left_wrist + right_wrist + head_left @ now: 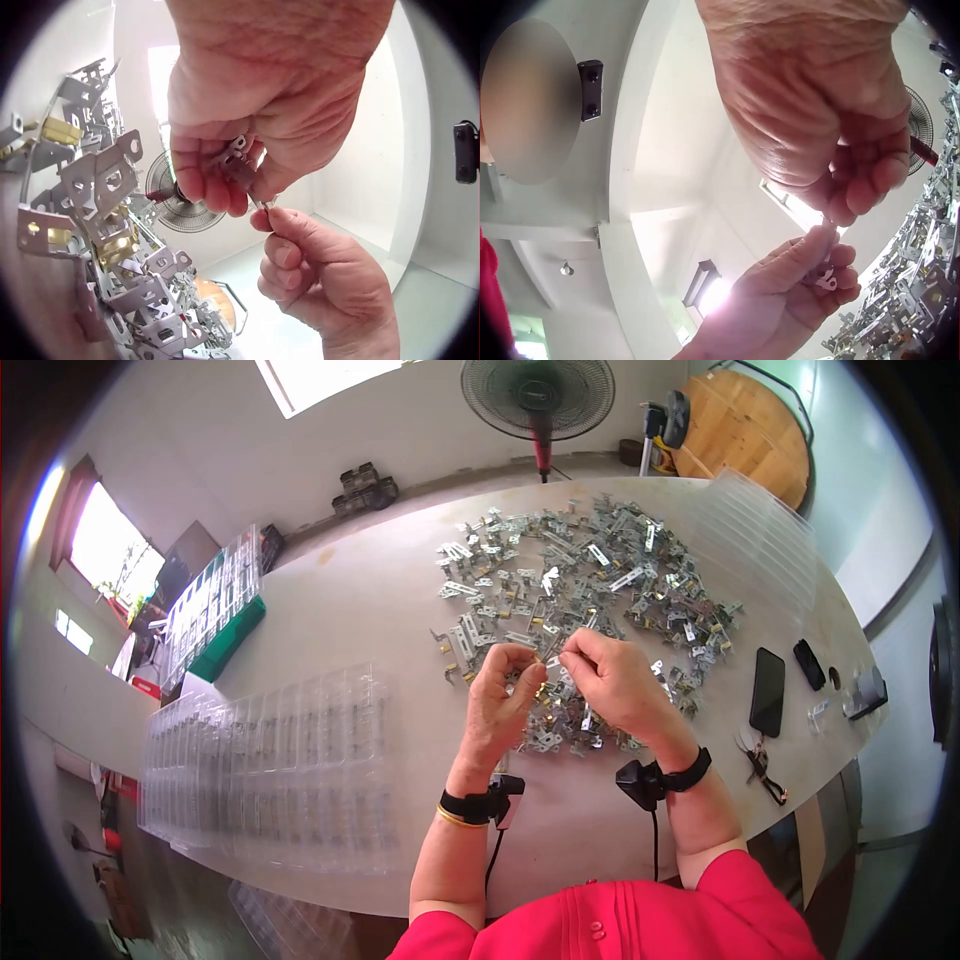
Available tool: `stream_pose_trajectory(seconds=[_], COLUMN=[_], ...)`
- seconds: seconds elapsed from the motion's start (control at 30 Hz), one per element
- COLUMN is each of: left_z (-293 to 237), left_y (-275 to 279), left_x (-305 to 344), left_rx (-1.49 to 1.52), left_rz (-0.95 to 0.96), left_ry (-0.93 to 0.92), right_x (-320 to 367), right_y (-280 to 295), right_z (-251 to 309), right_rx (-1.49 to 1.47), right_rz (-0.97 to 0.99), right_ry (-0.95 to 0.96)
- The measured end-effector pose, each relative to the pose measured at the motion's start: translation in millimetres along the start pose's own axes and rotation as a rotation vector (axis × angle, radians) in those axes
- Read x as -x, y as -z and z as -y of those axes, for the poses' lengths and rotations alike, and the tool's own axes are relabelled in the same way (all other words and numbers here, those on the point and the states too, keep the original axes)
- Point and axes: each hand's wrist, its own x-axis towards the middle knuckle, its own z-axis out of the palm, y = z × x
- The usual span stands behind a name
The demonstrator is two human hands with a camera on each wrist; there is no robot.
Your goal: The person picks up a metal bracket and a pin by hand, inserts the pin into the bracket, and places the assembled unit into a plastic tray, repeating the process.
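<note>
My left hand (500, 695) grips a small silver metal bracket (241, 172) between thumb and curled fingers; one holed end of it shows. My right hand (622, 682) meets it from the other side, and its thumb and fingertip pinch a thin bit at the bracket's lower end. I cannot tell whether that bit is a separate part. Both hands are held above the near side of a wide pile of metal brackets (598, 555), some with brass-coloured blocks. In the right wrist view the bracket's holed tab (827, 282) pokes out between the left fingers.
Clear plastic compartment trays (270, 760) lie on the table (420, 900) at left, with another tray (765, 535) at the far right. A black phone (767, 692), pliers (762, 770) and a small black case (809, 664) lie at right. A green-sided box (228, 638) stands at the left edge.
</note>
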Motion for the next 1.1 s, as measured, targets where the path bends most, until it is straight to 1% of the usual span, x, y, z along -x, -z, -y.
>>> stream_pose_trajectory(seconds=[0.1,0.13,0.17,0.23,0.27,0.33,0.37,0.4,0.43,0.47,0.57,0.63,0.7,0.73,0.77,0.83,0.87,0.9,0.97,1.0,1.03,1.1], left_z=[-3,-2,-2,-2,-6,-8,-8,-7,-6,-5,-3,-4,-3,-4,-4,-12,-17,-19,-21,-24,-28,-34], left_y=[-3,-2,-1,0,-1,-2,-3,-3,-4,-4,-7,-11,-18,-23,-25,-26,-28,-29,-31,-32,-33,-33], left_x=[0,-1,-1,-1,-1,-1,-1,-1,-1,-1,0,-1,-1,0,1,1,1,0,-1,-2,-1,-1], left_rx=[0.054,0.049,0.045,0.105,0.17,0.295,0.364,0.358,0.392,0.425,0.461,0.409,0.31,0.296,0.291,-0.12,-0.198,-0.204,-0.449,-0.45,-0.457,-0.571], left_rz=[-0.045,-0.037,-0.032,0.003,0.04,0.13,0.172,0.158,0.201,0.246,0.275,0.273,0.194,0.14,0.128,0.037,-0.029,-0.036,-0.101,-0.126,-0.131,-0.099], left_ry=[0.033,0.031,0.031,0.04,0.082,0.109,0.125,0.123,0.142,0.161,0.14,0.115,0.054,0.059,0.063,-0.143,-0.175,-0.172,-0.333,-0.387,-0.383,-0.361], right_x=[-1,-2,-3,-5,-8,-12,-13,-12,-11,-11,-11,-13,-15,-16,-16,-17,-17,-18,-19,-20,-20,-19], right_y=[1,2,3,5,3,-3,-2,1,4,4,5,6,7,6,6,6,7,7,8,8,8,10], right_z=[-8,-10,-11,-15,-20,-29,-29,-26,-23,-22,-22,-26,-31,-33,-34,-35,-33,-33,-36,-39,-38,-35], right_rx=[-0.059,-0.075,-0.089,-0.107,-0.121,-0.278,-0.288,-0.394,-0.496,-0.541,-0.555,-0.587,-0.572,-0.553,-0.56,-0.492,-0.472,-0.479,-0.451,-0.471,-0.477,-0.47], right_rz=[0.063,0.05,0.077,-0.061,-0.036,-0.174,-0.161,-0.098,-0.036,-0.001,-0.012,-0.025,-0.078,-0.111,-0.098,-0.157,-0.174,-0.166,-0.177,-0.177,-0.17,-0.178], right_ry=[0.007,0.001,0.018,-0.009,0.005,0.088,0.098,0.051,0.0,0.017,0.032,0.033,-0.008,0.015,0.015,0.038,0.049,0.05,0.052,0.05,0.051,0.052])
